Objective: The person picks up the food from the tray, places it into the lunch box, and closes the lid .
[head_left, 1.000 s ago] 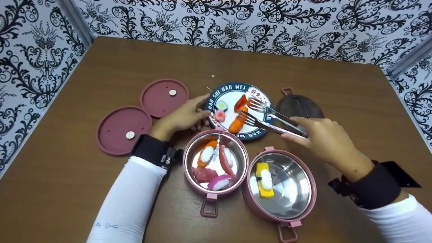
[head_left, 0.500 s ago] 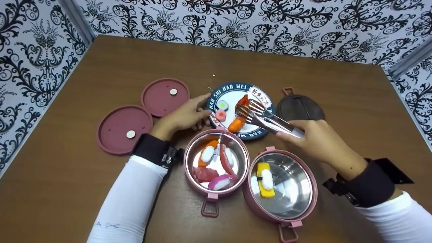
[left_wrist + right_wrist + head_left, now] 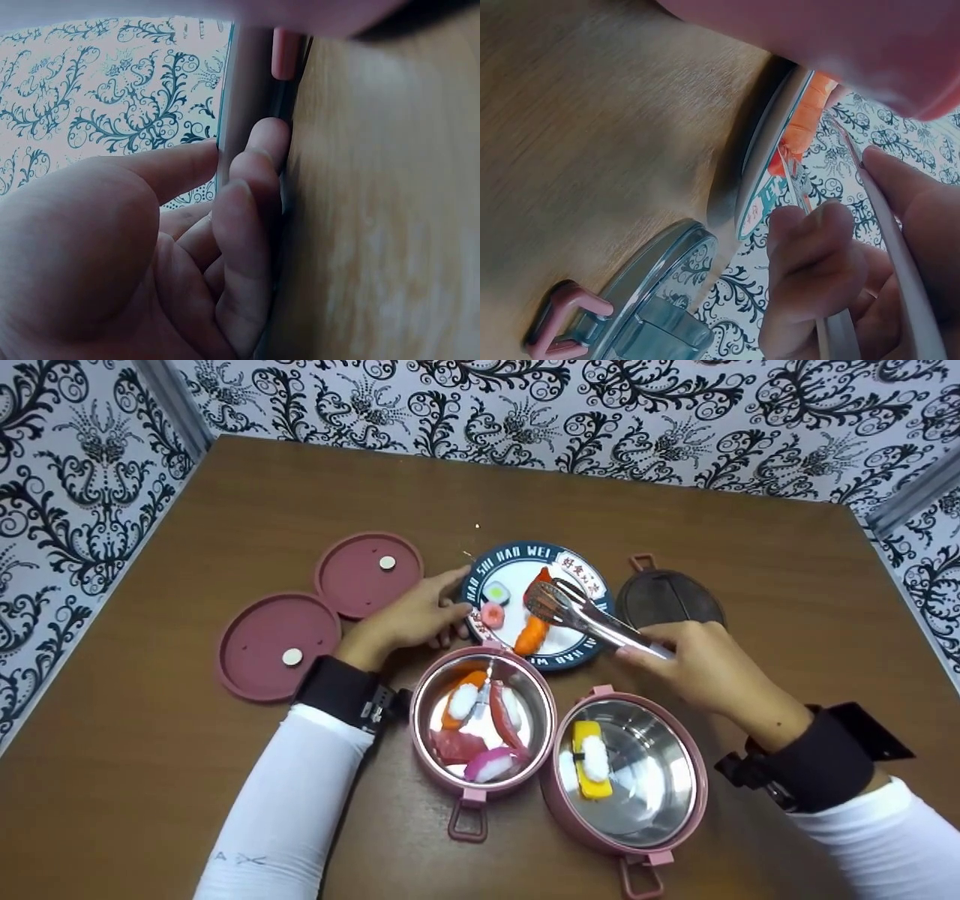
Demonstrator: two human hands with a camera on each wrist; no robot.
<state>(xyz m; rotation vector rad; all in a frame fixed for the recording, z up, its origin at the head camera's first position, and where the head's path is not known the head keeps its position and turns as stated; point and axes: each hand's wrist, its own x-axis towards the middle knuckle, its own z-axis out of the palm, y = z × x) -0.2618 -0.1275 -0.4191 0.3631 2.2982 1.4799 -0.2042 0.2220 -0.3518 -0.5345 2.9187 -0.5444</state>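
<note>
In the head view my left hand (image 3: 416, 611) holds the left rim of a round blue-and-white plate (image 3: 540, 658), thumb on top. The left wrist view has the other fingers low beside the rim. My right hand (image 3: 694, 660) grips metal tongs (image 3: 600, 624) with fork-like ends. Those ends lie nearly together over an orange, ridged toy prawn (image 3: 532, 634) with a red tail, partly covering it. In the right wrist view the tong tips are on either side of the prawn (image 3: 807, 116). A small white-and-green roll (image 3: 496, 592) and a pink ring-shaped piece (image 3: 492, 615) lie on the plate's left.
Before the plate stand a pink-rimmed steel pot (image 3: 420, 765) with several toy sushi and meat pieces, and a deeper pot (image 3: 652, 772) holding a yellow-and-white sushi (image 3: 592, 761). Two dark pink lids (image 3: 259, 649) lie left; a dark lid (image 3: 667, 598) lies right.
The tongs' ends have drawn together from a wide spread over the prawn. The prawn has shifted slightly on the plate. My left hand has stayed at the rim.
</note>
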